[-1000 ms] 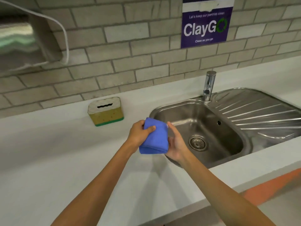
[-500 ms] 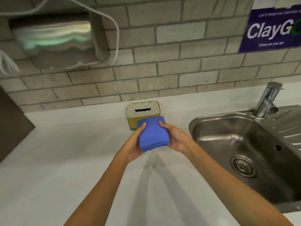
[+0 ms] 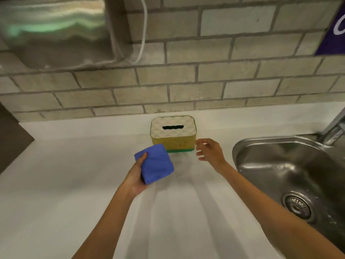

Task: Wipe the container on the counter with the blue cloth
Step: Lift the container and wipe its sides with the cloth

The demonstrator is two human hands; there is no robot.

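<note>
My right hand (image 3: 210, 152) has let go, open beside the container (image 3: 173, 136); left hand (image 3: 137, 174) alone grips the blue cloth (image 3: 155, 163), wiping next

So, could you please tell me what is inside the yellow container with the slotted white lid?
The yellow container with the white quilted lid shows only a dark slot; its contents are hidden.

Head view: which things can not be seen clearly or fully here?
- Container: its back and far sides face away from the head view; contents hidden under the lid.
- Tap and purple sign: cut off by the right edge.
- Metal dispenser: blurred, cut off at the top.
- Blue cloth: underside hidden.
</note>
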